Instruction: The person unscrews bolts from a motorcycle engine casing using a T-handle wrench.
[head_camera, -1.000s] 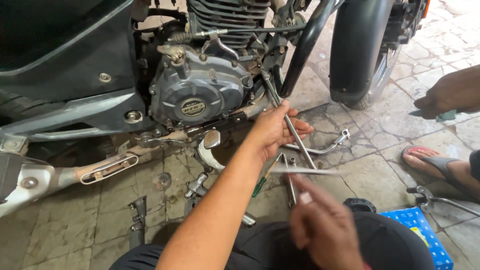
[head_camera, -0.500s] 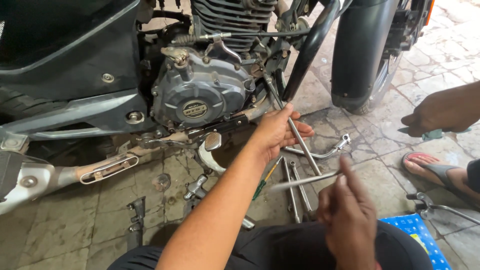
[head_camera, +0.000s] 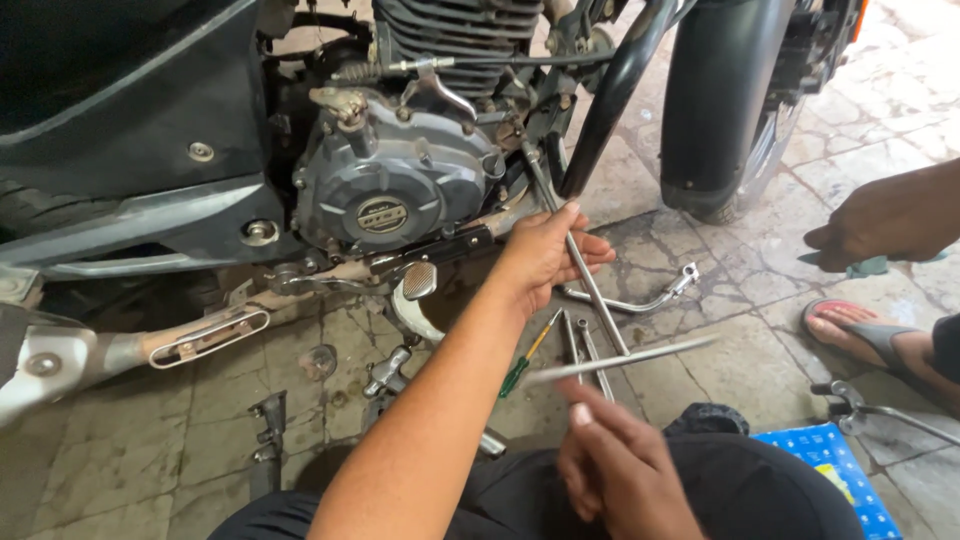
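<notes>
Grey-metal rod (head_camera: 585, 280), long and slanted, runs from the motorcycle engine (head_camera: 395, 190) down to the paved floor (head_camera: 720, 370); left hand (head_camera: 545, 255) is clenched around its upper part, just beside the engine's lower edge; right hand (head_camera: 615, 465) grasps a second thin metal rod (head_camera: 620, 360), held roughly level above the floor; a green-handled screwdriver (head_camera: 528, 355) lies below the left wrist; another person's hand (head_camera: 880, 225) holds a tool at far right, above a sandalled foot (head_camera: 860, 330).
</notes>
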